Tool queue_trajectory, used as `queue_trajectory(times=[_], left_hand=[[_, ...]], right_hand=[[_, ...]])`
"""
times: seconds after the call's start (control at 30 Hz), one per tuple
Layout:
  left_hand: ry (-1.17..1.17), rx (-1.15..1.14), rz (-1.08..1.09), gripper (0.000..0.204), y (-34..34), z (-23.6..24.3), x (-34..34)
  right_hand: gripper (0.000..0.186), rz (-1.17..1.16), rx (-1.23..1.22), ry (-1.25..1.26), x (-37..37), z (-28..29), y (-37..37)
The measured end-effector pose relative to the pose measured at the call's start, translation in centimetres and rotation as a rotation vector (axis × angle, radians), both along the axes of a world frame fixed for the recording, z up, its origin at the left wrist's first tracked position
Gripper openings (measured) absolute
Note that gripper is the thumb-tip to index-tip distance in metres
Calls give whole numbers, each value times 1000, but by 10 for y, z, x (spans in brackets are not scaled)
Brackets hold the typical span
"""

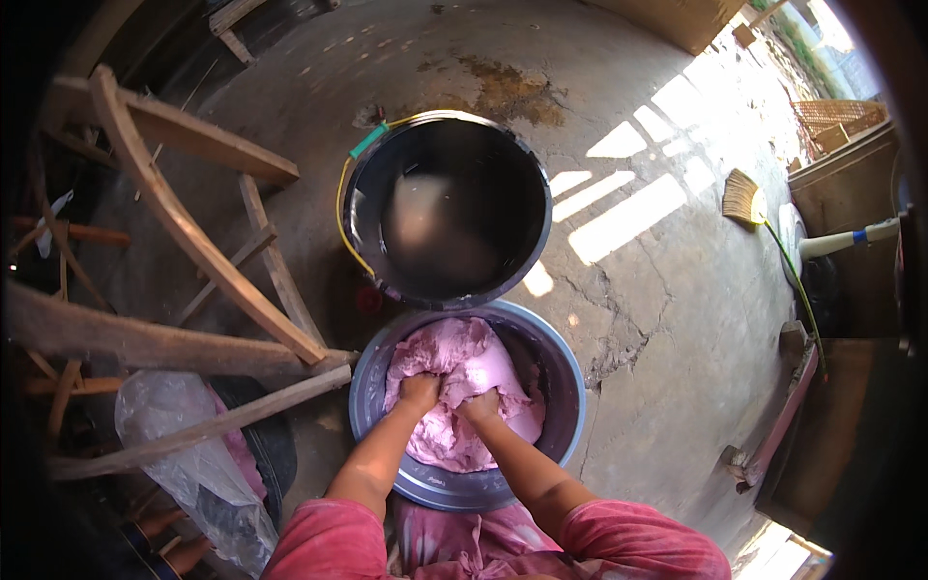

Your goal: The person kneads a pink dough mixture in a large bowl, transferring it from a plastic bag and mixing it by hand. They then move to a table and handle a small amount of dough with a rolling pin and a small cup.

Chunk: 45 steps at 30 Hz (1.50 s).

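A lumpy mass of pink dough-like material (pixel 464 353) lies in a grey-blue plastic basin (pixel 564 377) in front of me. My left hand (pixel 419 391) is sunk into the left middle of the mass, its curled fingers in the material. My right hand (pixel 480 408) is pushed in beside it, under a raised fold, with its fingers hidden. Just beyond the basin stands a large black bucket (pixel 527 174) with a yellow handle and dark liquid inside.
Wooden frames (pixel 203 232) crowd the left, above a clear plastic bag (pixel 193 464). A broom (pixel 749 203) lies at the right beside wooden boards (pixel 793 406). The cracked concrete floor (pixel 628 309) has sunlit patches.
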<state>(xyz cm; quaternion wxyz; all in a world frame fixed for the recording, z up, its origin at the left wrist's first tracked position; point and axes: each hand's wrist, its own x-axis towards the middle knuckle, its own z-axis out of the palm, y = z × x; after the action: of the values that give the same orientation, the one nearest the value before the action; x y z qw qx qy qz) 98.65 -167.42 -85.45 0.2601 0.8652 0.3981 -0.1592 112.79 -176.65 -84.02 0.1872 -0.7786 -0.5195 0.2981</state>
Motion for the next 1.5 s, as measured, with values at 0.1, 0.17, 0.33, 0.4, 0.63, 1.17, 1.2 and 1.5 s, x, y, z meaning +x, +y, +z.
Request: queue_trajectory(times=[0.1, 0.17, 0.33, 0.4, 0.63, 1.17, 1.2, 1.5], left_hand=[[141, -176, -10, 24, 8, 8, 2], [265, -304, -8, 30, 13, 13, 3], [317, -402, 30, 36, 22, 19, 9], [295, -427, 74, 37, 21, 17, 8], [122, -392, 101, 39, 19, 6, 1], [-365, 127, -285, 63, 20, 141, 78], [-256, 25, -314, 60, 33, 139, 104], [14, -269, -443, 65, 75, 61, 185]], right_hand=[[68, -145, -155, 223, 0, -3, -2], [62, -202, -174, 270, -3, -11, -5], [81, -302, -378, 342, -14, -53, -12], [90, -249, -178, 270, -17, -70, -15], [51, 24, 231, -279, -2, -85, -4], [70, -1348, 81, 349, -34, 78, -114], [71, -1466, 176, 471, -27, 68, -108], [75, -1553, 56, 266, 10, 7, -72]])
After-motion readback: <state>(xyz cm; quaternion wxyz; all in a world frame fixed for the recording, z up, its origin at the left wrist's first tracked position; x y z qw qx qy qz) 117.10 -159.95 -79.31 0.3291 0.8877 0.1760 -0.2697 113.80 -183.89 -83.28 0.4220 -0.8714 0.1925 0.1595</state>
